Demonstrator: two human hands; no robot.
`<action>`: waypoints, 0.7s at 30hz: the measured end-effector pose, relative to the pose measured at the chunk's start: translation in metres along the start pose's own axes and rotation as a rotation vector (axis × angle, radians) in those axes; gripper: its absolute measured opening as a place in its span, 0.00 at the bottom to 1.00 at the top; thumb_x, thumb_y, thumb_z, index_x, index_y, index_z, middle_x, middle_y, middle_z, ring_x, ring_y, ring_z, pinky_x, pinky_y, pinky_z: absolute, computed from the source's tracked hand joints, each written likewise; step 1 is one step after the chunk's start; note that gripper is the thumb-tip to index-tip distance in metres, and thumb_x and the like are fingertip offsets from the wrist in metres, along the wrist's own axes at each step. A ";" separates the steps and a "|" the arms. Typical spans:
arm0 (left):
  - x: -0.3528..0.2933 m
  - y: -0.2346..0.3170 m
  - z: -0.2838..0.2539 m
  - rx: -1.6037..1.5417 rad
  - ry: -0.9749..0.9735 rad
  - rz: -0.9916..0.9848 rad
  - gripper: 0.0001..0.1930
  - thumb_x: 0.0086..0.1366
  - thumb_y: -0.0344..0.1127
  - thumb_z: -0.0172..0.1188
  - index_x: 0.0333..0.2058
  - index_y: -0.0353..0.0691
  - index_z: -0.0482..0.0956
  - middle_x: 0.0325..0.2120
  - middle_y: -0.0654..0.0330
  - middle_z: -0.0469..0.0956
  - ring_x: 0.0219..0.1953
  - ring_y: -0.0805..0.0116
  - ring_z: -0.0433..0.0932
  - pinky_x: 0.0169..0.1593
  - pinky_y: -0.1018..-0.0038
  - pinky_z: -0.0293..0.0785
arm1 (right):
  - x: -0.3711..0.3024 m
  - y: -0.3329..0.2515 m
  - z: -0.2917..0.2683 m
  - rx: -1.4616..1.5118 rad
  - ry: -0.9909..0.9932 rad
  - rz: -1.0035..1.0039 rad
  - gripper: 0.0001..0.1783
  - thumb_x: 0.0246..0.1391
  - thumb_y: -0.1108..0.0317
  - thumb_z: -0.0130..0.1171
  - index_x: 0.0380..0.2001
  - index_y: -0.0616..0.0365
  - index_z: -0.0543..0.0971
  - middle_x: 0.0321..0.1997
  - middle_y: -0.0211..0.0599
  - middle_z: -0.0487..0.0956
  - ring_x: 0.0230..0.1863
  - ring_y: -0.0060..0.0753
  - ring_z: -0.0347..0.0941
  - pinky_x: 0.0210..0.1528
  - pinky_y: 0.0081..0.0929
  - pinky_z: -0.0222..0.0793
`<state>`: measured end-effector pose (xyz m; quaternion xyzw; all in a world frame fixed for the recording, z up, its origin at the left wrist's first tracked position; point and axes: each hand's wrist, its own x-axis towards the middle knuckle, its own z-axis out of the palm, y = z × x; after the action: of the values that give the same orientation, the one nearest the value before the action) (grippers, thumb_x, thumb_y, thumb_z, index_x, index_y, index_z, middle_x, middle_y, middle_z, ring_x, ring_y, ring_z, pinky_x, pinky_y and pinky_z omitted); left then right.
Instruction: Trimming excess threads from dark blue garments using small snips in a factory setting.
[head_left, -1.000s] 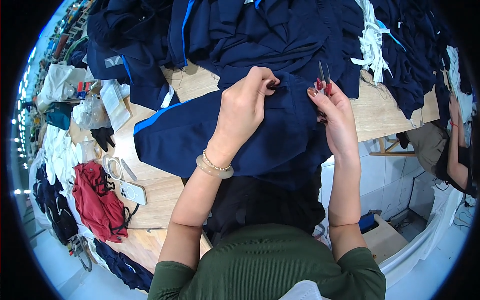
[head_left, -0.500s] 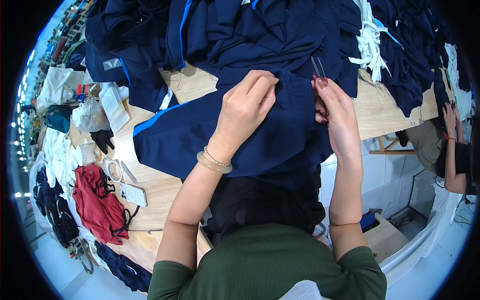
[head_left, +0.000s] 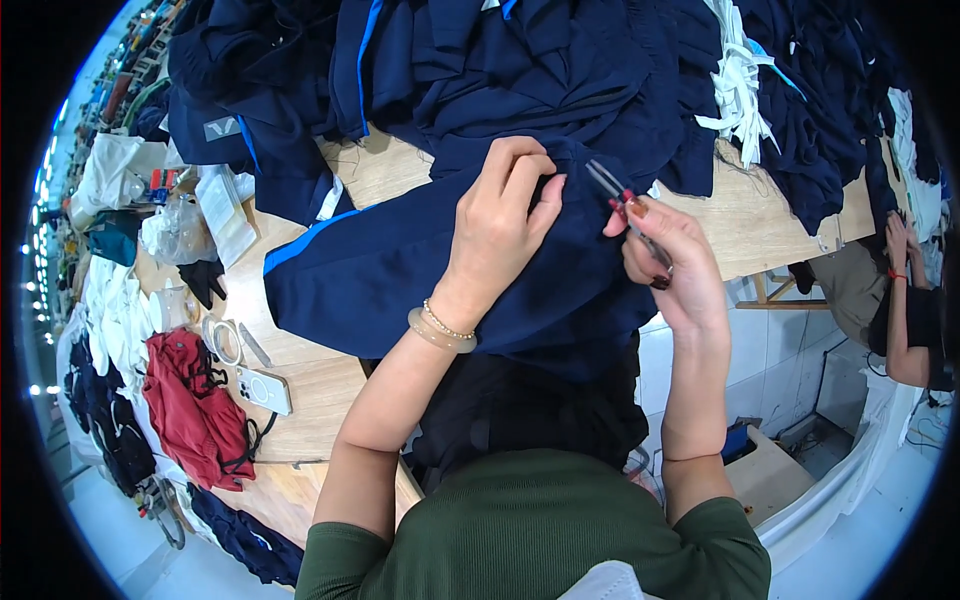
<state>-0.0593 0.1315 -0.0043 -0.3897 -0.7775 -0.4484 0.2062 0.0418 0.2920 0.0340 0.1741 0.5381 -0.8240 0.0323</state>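
A dark navy garment [head_left: 390, 270] with a bright blue stripe along its left edge lies across the table edge and over my lap. My left hand [head_left: 503, 220] rests on its upper part, fingers bent in and pinching the fabric near a seam. To the right, my right hand [head_left: 680, 255] is closed around small thread snips [head_left: 606, 180]. Their two slim blades point up and left toward the seam, slightly apart. Whether the blades touch the cloth I cannot tell.
More navy garments [head_left: 520, 80] are heaped at the far side of the wooden table [head_left: 320, 385]. White strips [head_left: 738, 100] hang at the far right. On the left are a phone [head_left: 263, 390], a red garment [head_left: 195, 410] and a plastic bag [head_left: 178, 230]. Another person's arm [head_left: 905, 320] shows at far right.
My right hand has turned, swinging the snips from pointing upward to pointing left toward the seam. My left hand has shifted slightly right, its thumb now showing. The garment has barely moved.
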 end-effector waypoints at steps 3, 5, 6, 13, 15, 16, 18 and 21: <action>-0.004 0.008 0.004 0.036 0.027 -0.042 0.08 0.51 0.21 0.62 0.31 0.32 0.75 0.34 0.55 0.71 0.30 0.62 0.77 0.32 0.74 0.75 | 0.003 0.007 -0.001 0.047 -0.006 0.074 0.15 0.56 0.61 0.53 0.25 0.63 0.78 0.08 0.20 0.60 0.11 0.11 0.47 0.17 0.15 0.41; -0.009 0.009 0.007 0.014 0.085 -0.095 0.06 0.51 0.21 0.62 0.29 0.30 0.75 0.36 0.54 0.70 0.32 0.61 0.77 0.33 0.74 0.75 | 0.004 0.006 0.001 0.047 -0.007 0.098 0.15 0.56 0.61 0.53 0.25 0.63 0.78 0.08 0.20 0.60 0.11 0.11 0.47 0.17 0.15 0.41; -0.010 0.011 0.007 0.016 0.085 -0.095 0.06 0.51 0.21 0.62 0.29 0.30 0.75 0.36 0.54 0.70 0.32 0.61 0.77 0.33 0.74 0.75 | 0.005 0.006 0.003 0.046 -0.005 0.121 0.15 0.56 0.60 0.54 0.25 0.63 0.78 0.08 0.20 0.60 0.11 0.12 0.47 0.17 0.15 0.41; -0.013 0.016 0.008 0.017 0.088 -0.148 0.07 0.49 0.20 0.63 0.29 0.32 0.77 0.36 0.54 0.70 0.35 0.63 0.76 0.38 0.75 0.74 | 0.009 0.008 0.004 0.014 0.020 0.144 0.16 0.55 0.59 0.54 0.24 0.62 0.78 0.08 0.19 0.59 0.11 0.12 0.47 0.16 0.15 0.41; -0.013 0.016 0.007 0.019 0.087 -0.146 0.07 0.49 0.20 0.63 0.29 0.32 0.77 0.36 0.54 0.70 0.35 0.63 0.76 0.38 0.75 0.74 | 0.010 0.007 0.005 0.003 0.029 0.144 0.16 0.55 0.59 0.54 0.24 0.62 0.78 0.08 0.18 0.59 0.10 0.12 0.47 0.16 0.15 0.41; -0.014 0.016 0.007 0.022 0.085 -0.148 0.07 0.49 0.20 0.63 0.29 0.32 0.77 0.36 0.54 0.70 0.35 0.62 0.76 0.38 0.74 0.74 | 0.010 0.008 0.006 0.003 0.030 0.144 0.16 0.55 0.59 0.54 0.24 0.62 0.78 0.08 0.18 0.59 0.10 0.12 0.47 0.16 0.15 0.41; -0.014 0.016 0.006 0.025 0.084 -0.151 0.07 0.49 0.20 0.63 0.29 0.32 0.77 0.36 0.54 0.70 0.35 0.62 0.76 0.38 0.74 0.74 | 0.010 0.009 0.006 -0.003 0.027 0.128 0.16 0.55 0.59 0.55 0.24 0.62 0.78 0.08 0.19 0.60 0.10 0.11 0.47 0.16 0.15 0.40; -0.013 0.017 0.006 0.023 0.086 -0.147 0.07 0.49 0.20 0.63 0.28 0.33 0.77 0.36 0.54 0.70 0.35 0.62 0.76 0.38 0.74 0.74 | 0.011 0.008 0.008 -0.018 0.033 0.117 0.16 0.55 0.60 0.55 0.24 0.62 0.79 0.08 0.19 0.60 0.11 0.11 0.48 0.16 0.15 0.41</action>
<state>-0.0378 0.1363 -0.0069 -0.3096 -0.7995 -0.4697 0.2106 0.0315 0.2830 0.0266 0.2184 0.5348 -0.8129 0.0730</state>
